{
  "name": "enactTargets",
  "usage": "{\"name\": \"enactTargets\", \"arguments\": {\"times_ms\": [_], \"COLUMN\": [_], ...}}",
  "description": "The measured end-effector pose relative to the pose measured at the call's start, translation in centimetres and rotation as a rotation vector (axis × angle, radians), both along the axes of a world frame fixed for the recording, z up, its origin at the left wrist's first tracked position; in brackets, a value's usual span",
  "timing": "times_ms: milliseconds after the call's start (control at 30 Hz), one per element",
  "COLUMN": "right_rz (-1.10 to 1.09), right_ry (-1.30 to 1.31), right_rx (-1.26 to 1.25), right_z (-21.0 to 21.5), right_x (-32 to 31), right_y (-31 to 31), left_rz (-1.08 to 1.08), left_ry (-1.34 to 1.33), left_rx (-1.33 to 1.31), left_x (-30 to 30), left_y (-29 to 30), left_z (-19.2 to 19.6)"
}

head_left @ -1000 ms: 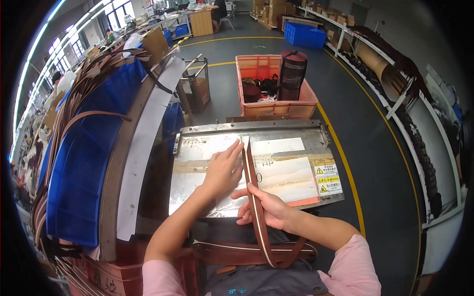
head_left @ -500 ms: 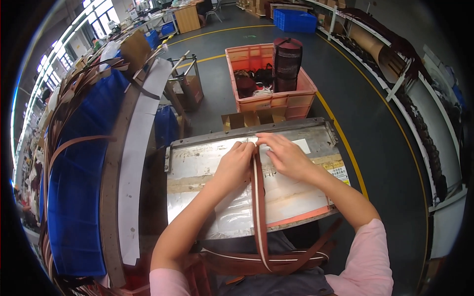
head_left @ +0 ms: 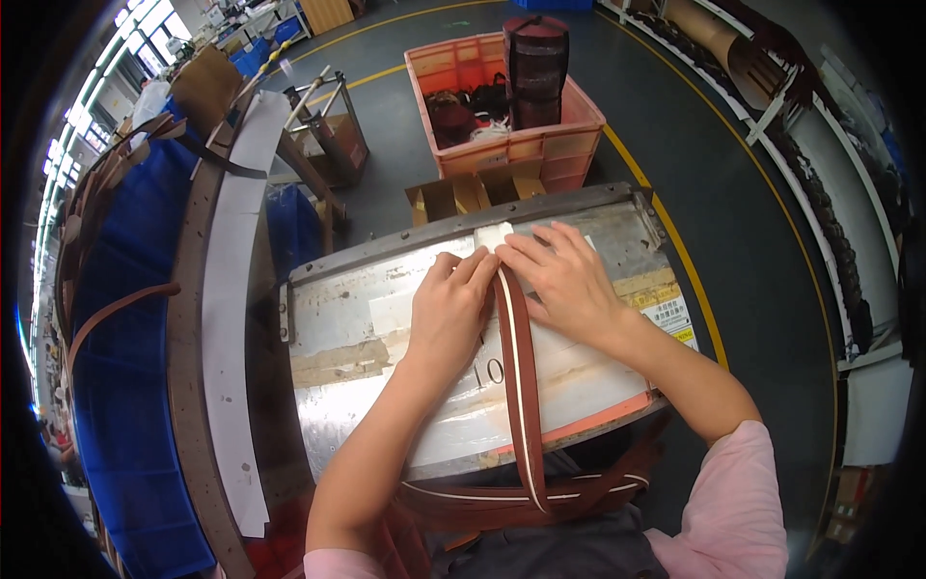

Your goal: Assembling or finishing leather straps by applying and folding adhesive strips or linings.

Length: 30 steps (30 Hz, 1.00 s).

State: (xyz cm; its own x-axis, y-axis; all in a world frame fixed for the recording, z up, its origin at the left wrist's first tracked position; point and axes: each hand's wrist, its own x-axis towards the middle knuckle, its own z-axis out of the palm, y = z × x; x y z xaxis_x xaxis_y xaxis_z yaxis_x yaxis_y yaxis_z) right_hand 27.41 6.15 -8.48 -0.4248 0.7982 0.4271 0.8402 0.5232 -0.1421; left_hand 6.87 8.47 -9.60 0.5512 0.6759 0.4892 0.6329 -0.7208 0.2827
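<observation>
A brown strap (head_left: 522,372) with a white line along it runs up a metal worktable (head_left: 333,405). It hangs over the near edge, with more looped below. My left hand (head_left: 447,307) is closed, fingers bent and pressed together at the strap's far end; that end is mostly hidden under the fingertips. Beside it my right hand (head_left: 567,282) lies low over the table, fingers stretched out. Its index fingertip touches the strap end by my left fingers, and its thumb rests along the strap's edge. Just beyond both hands sits a small white piece (head_left: 495,234).
A raised metal rail (head_left: 405,234) bounds the worktable's far edge. Behind it are a cardboard box (head_left: 453,200) and a pink crate (head_left: 482,150) holding a dark red roll (head_left: 536,82). At left stand a white-topped bench (head_left: 230,338) and blue bin (head_left: 125,386); shelving (head_left: 820,207) lines the right.
My view has shifted, tilting down. My right hand has flattened, its fingers stretching out beside the strap end. The left stays on it. A white piece now shows beyond my fingertips.
</observation>
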Motion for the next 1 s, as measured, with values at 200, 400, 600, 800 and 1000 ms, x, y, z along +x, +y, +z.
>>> {"name": "enactTargets", "arguments": {"times_ms": [200, 400, 600, 800, 1000], "right_rz": [-0.046, -0.019, -0.032, -0.045, -0.078], "right_ry": [0.058, 0.158, 0.259, 0.258, 0.31], "right_rx": [0.084, 0.062, 0.011, -0.014, -0.07], "right_z": [-1.3, -1.6, -1.7, -1.2, -1.2], "right_x": [0.0, 0.1, -0.2, -0.1, -0.1], "right_y": [0.3, 1.0, 1.2, 0.5, 1.2], "left_rz": [0.111, 0.164, 0.196, 0.169, 0.18], "left_ry": [0.02, 0.006, 0.023, 0.012, -0.004], "left_rx": [0.037, 0.123, 0.078, 0.014, -0.031], "left_x": [1.1, 1.6, 1.5, 1.3, 1.4], "left_y": [0.1, 0.1, 0.1, -0.2, 0.7], "left_z": [-0.5, -1.3, -1.2, -0.8, -0.9]}}
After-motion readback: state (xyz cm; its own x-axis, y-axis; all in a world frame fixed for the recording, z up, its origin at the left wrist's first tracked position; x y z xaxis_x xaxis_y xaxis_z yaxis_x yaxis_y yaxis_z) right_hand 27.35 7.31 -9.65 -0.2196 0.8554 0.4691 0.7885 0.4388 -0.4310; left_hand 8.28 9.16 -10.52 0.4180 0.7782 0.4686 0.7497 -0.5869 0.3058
